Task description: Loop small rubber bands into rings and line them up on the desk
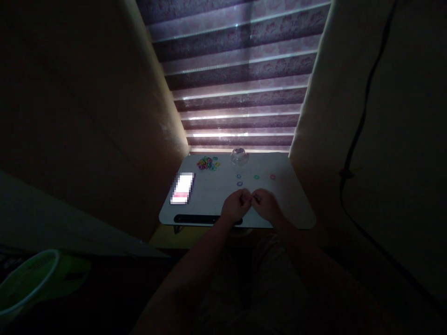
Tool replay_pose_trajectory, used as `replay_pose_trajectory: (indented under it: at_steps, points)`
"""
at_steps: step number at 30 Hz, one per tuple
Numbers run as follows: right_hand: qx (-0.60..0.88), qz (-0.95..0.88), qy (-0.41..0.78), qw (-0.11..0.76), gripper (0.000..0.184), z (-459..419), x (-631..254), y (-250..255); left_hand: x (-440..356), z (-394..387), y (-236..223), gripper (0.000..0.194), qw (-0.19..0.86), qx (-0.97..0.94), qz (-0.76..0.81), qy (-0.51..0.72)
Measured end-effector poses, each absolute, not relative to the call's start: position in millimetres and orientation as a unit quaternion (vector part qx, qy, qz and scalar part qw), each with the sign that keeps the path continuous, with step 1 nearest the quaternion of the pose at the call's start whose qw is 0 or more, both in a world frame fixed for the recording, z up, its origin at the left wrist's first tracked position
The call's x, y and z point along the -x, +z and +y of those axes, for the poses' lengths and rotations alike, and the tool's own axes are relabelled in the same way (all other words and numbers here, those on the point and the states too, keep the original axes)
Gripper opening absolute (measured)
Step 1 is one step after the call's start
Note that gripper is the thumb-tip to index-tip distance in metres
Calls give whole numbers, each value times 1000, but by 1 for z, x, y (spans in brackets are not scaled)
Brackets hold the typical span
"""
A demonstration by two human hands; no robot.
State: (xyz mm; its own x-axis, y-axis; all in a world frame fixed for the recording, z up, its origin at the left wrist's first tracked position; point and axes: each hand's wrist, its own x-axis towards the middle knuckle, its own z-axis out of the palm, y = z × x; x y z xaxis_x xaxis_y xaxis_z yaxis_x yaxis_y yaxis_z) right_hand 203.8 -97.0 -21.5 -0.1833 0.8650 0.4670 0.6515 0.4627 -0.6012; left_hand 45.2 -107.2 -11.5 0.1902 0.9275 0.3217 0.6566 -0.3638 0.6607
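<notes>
My left hand (pixel 236 204) and my right hand (pixel 267 204) meet over the front middle of the white table top (pixel 209 197). Both are closed, fingertips pinched together and nearly touching. Something small and pinkish may be between them, but it is too dark to make out. Just beyond the fingers lie small coloured rings: a purple ring (pixel 239 184), a bluish ring (pixel 239 176), a green ring (pixel 256 177) and a red-pink ring (pixel 273 177). A heap of many-coloured rings (pixel 206 163) sits at the back left. Behind the single rings stands a clear round container (pixel 239 157).
A phone with a bright blurred screen (pixel 182 188) lies at the table's left. A dark slot (pixel 197 219) runs along the front edge. Pleated blinds (pixel 240 93) hang behind. A black cable (pixel 365 102) hangs on the right; a green tub (pixel 38 279) stands lower left.
</notes>
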Motion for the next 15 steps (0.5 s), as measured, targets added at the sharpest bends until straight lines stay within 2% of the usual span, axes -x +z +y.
replay_pose_trajectory:
  at_steps: [7,15]
  points:
    - [510,-753,142,390,7,-97,-204,-21,-45,-106,-13,23,175,-759,541,318]
    - [502,-760,127,391,7,-98,-204,-21,-45,-106,-13,20,175,-763,533,322]
